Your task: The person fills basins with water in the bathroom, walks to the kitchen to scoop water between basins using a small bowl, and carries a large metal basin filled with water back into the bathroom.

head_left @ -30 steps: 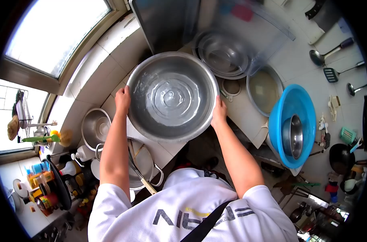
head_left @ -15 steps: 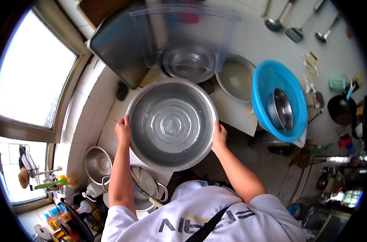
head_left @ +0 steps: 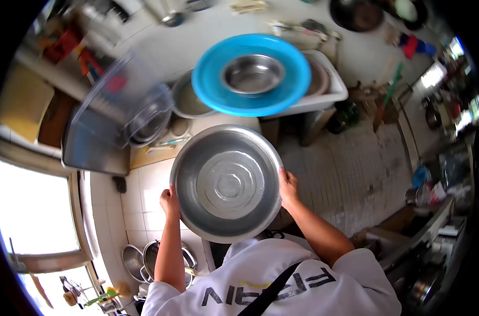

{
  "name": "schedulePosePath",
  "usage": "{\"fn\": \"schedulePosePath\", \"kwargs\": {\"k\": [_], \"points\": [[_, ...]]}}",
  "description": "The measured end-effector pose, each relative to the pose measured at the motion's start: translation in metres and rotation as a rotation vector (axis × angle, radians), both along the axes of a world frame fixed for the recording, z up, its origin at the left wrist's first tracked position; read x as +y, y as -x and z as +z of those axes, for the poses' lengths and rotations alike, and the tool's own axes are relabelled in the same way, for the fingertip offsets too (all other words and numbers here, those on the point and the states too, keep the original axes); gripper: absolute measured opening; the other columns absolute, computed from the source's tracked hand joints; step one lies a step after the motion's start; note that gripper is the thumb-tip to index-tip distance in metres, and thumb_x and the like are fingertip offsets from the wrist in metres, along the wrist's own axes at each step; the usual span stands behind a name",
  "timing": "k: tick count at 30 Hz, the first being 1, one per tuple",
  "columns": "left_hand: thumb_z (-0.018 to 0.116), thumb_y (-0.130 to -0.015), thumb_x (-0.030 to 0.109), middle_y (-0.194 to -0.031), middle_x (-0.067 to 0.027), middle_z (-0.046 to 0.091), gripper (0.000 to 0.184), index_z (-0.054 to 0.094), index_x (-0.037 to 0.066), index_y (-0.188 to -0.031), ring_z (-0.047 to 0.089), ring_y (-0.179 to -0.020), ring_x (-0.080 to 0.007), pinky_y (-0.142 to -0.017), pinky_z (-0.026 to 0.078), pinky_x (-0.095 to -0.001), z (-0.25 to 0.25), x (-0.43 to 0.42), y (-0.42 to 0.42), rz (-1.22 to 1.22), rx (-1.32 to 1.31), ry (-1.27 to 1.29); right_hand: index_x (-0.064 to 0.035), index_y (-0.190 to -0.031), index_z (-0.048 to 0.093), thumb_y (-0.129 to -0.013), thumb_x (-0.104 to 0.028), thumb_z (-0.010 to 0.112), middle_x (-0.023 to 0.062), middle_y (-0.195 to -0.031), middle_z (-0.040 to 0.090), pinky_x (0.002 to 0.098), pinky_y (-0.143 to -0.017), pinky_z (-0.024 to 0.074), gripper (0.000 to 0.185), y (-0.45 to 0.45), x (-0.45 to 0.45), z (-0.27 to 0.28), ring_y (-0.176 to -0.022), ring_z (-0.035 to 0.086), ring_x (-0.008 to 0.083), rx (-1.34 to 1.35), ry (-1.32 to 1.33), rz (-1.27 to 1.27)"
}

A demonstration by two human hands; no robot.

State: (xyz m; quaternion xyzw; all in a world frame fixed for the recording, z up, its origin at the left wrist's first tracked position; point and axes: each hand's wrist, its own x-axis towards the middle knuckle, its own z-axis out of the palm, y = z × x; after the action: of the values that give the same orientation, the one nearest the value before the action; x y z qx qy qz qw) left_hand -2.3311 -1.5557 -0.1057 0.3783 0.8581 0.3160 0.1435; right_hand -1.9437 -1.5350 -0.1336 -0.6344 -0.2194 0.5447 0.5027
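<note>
A large grey metal basin (head_left: 197,158) is held up in front of my chest, its wet-looking inside facing the camera. My left hand (head_left: 170,202) grips its rim at the left side. At the opposite side my right hand (head_left: 289,188) has the rim between thumb and fingers. Beyond the basin, a wide blue plastic basin (head_left: 210,79) holds a small steel bowl (head_left: 254,72). Neither hand touches those two.
A white sink (head_left: 331,79) lies under the blue basin. Left of it are another metal basin (head_left: 189,100) and a clear plastic bin (head_left: 100,95). Pots (head_left: 151,260) stand at lower left, below a window (head_left: 34,205). Tiled floor (head_left: 350,179) stretches right.
My view has turned right, so the blue basin and sink now appear nearer the middle. Both hands keep their hold on the large metal basin, which sits slightly lower in view.
</note>
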Motion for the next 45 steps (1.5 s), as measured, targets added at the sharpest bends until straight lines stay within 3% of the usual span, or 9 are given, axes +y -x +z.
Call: {"fn": "schedulePosePath", "kwargs": {"k": [11,13,19,23,28,31,36,40,45], "points": [[0.058,-0.093,0.042,-0.064,-0.0093,0.056,0.05,0.062,-0.005,-0.074,0.049,-0.061,-0.0173,-0.06,0.042,-0.037,0.015,0.048,-0.292,-0.372,-0.06,0.109,-0.0056,-0.068,0.046,-0.096,-0.037,0.056,-0.0025,-0.063,0.037,0.0305,-0.053,0.0313,0.043,-0.287,-0.097,0.041,-0.059,0.033,0.0095,0.013,0.082,-0.341],[0.054,-0.093,0.044,-0.062,-0.0186,0.057,0.058,0.058,-0.008,-0.069,0.053,-0.059,-0.0266,-0.061,0.043,-0.0433,0.005,0.071,-0.346,-0.509,-0.015,-0.011,-0.0054,-0.068,0.047,-0.096,-0.036,0.057,-0.0024,-0.063,0.038,0.031,-0.053,0.0321,0.043,-0.337,-0.114,0.05,-0.059,0.033,0.0098,0.005,0.076,-0.402],[0.052,-0.094,0.044,-0.063,-0.0204,0.057,0.057,0.06,-0.008,-0.073,0.053,-0.059,-0.0301,-0.063,0.042,-0.0448,0.036,0.134,-0.576,-0.825,-0.021,-0.084,-0.0041,-0.07,0.051,-0.095,-0.03,0.059,-0.0012,-0.064,0.043,0.0322,-0.054,0.0354,0.037,-0.498,-0.141,0.043,-0.059,0.037,0.0112,-0.038,-0.025,-0.749],[0.055,-0.094,0.037,-0.064,-0.0139,0.059,0.05,0.063,-0.011,-0.079,0.053,-0.061,-0.0196,-0.062,0.044,-0.0399,0.047,0.174,-0.746,-0.92,-0.153,-0.003,0.0008,-0.086,0.061,-0.09,-0.027,0.063,0.0013,-0.07,0.054,0.031,-0.058,0.0412,0.029,-0.622,-0.148,0.062,-0.062,0.048,0.0121,-0.115,-0.017,-0.864],[0.06,-0.092,0.035,-0.056,-0.0065,0.043,0.051,0.048,-0.006,-0.064,0.038,-0.055,-0.0154,-0.054,0.035,-0.0385,0.055,0.217,-0.955,-1.122,-0.206,-0.027,0.0023,-0.091,0.062,-0.087,-0.024,0.066,0.003,-0.075,0.059,0.0298,-0.059,0.0429,0.027,-0.781,-0.147,0.082,-0.064,0.052,0.012,-0.204,-0.061,-0.994],[0.058,-0.092,0.035,-0.062,-0.0164,0.056,0.046,0.06,-0.005,-0.071,0.052,-0.058,-0.0258,-0.061,0.042,-0.0425,0.055,0.251,-1.077,-1.215,-0.255,0.006,0.0016,-0.085,0.062,-0.086,-0.024,0.068,0.0029,-0.074,0.059,0.0288,-0.059,0.0427,0.026,-0.873,-0.138,0.095,-0.064,0.052,0.0115,-0.234,-0.049,-1.085],[0.053,-0.091,0.044,-0.066,-0.0244,0.058,0.054,0.061,-0.007,-0.074,0.061,-0.067,-0.0349,-0.067,0.044,-0.0472,0.064,0.291,-1.285,-1.262,-0.206,-0.054,0.0026,-0.088,0.064,-0.084,-0.024,0.07,0.0049,-0.078,0.063,0.029,-0.06,0.0441,0.028,-1.055,-0.116,0.1,-0.066,0.055,0.0122,-0.303,-0.078,-1.168],[0.053,-0.091,0.046,-0.08,-0.023,0.066,0.055,0.068,-0.007,-0.092,0.066,-0.079,-0.0301,-0.075,0.048,-0.0419,0.088,0.306,-1.419,-1.192,-0.398,0.073,0.0043,-0.093,0.065,-0.081,-0.023,0.073,0.007,-0.083,0.066,0.0294,-0.064,0.0469,0.031,-1.188,-0.093,0.113,-0.069,0.058,0.0137,-0.277,-0.123,-1.162],[0.051,-0.092,0.045,-0.089,-0.0196,0.068,0.059,0.065,-0.012,-0.098,0.064,-0.08,-0.0259,-0.077,0.048,-0.0371,0.131,0.346,-1.567,-1.23,-0.503,0.141,0.0035,-0.097,0.064,-0.08,-0.021,0.074,0.0069,-0.087,0.066,0.0289,-0.067,0.0475,0.031,-1.354,-0.042,0.135,-0.073,0.059,0.014,-0.28,-0.1,-1.128]]}}
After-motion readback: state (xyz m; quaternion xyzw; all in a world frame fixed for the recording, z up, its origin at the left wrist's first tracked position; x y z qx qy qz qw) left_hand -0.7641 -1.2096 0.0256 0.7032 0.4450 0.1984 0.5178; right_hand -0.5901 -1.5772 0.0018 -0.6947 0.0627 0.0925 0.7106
